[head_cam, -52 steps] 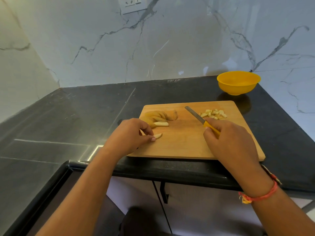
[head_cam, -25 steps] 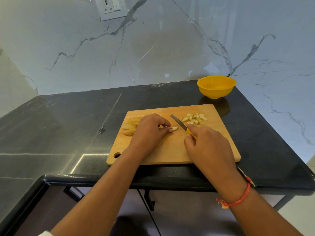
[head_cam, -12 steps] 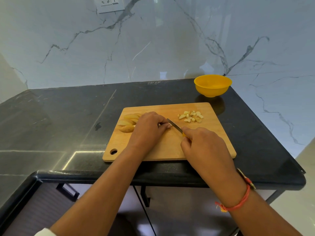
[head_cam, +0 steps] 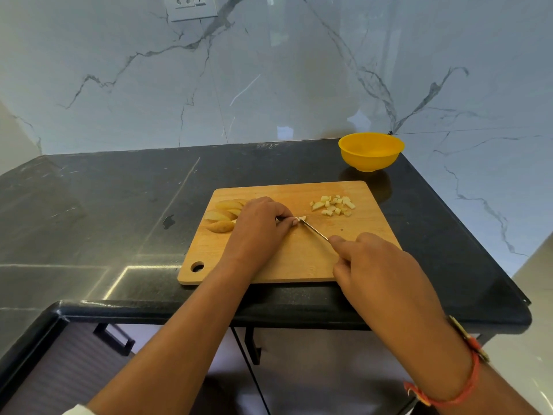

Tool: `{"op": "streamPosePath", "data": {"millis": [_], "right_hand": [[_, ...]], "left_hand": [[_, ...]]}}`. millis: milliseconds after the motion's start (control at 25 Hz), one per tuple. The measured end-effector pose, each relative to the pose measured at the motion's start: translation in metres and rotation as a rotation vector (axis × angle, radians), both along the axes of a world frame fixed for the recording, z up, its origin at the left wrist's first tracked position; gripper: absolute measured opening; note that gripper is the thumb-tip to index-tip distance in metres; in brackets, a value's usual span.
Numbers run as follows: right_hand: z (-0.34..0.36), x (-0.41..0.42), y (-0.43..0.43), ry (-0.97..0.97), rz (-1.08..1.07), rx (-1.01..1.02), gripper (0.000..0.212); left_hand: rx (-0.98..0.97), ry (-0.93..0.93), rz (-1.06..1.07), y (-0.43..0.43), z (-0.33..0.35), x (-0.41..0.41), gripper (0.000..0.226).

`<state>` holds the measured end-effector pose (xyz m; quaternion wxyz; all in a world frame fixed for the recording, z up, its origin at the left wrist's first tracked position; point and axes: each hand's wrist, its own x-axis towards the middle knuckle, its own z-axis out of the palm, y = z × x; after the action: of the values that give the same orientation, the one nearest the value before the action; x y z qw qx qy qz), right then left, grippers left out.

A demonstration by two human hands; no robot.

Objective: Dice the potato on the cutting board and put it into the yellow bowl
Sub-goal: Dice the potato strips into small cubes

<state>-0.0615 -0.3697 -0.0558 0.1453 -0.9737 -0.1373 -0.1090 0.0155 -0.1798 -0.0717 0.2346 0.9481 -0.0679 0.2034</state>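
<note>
A wooden cutting board [head_cam: 299, 262] lies on the black counter. Potato wedges [head_cam: 221, 217] sit at its left, and a small heap of diced potato [head_cam: 333, 205] at its back right. My left hand [head_cam: 260, 229] pins a potato strip [head_cam: 302, 218] to the board with curled fingers; only the strip's tip shows. My right hand [head_cam: 371, 265] grips a knife [head_cam: 314, 230] whose blade meets that strip right beside my left fingertips. The yellow bowl [head_cam: 371, 151] stands behind the board at the back right, with nothing visible in it.
The black counter [head_cam: 119, 223] runs left and wraps toward me at the near left. A marble wall rises directly behind the bowl, and the counter's right edge falls away just right of the board. Cabinet handles [head_cam: 113, 339] show below the front edge.
My left hand carried a potato strip from the wedges to the board's middle and pinned it. The knife swung in from near the diced heap, and its blade now meets the strip.
</note>
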Motion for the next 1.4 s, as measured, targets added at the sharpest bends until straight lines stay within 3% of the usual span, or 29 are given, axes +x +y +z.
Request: {"op": "streamPosePath", "data": {"millis": [240, 760, 1160, 1400], "right_hand": [[0.004, -0.003, 0.001, -0.093, -0.043, 0.077, 0.045], [0.002, 0.020, 0.034, -0.077, 0.003, 0.158, 0.045], [0.004, 0.011, 0.022, 0.047, 0.056, 0.042, 0.049], [0.006, -0.009, 0.007, -0.032, -0.011, 0.039, 0.048]], "left_hand": [[0.012, -0.003, -0.014, 0.004, -0.003, 0.001, 0.020], [-0.126, 0.003, 0.005, 0.005, 0.001, -0.006, 0.018], [-0.160, 0.030, 0.025, 0.003, 0.001, -0.005, 0.019], [-0.144, 0.015, 0.022, 0.005, 0.001, -0.006, 0.023]]}}
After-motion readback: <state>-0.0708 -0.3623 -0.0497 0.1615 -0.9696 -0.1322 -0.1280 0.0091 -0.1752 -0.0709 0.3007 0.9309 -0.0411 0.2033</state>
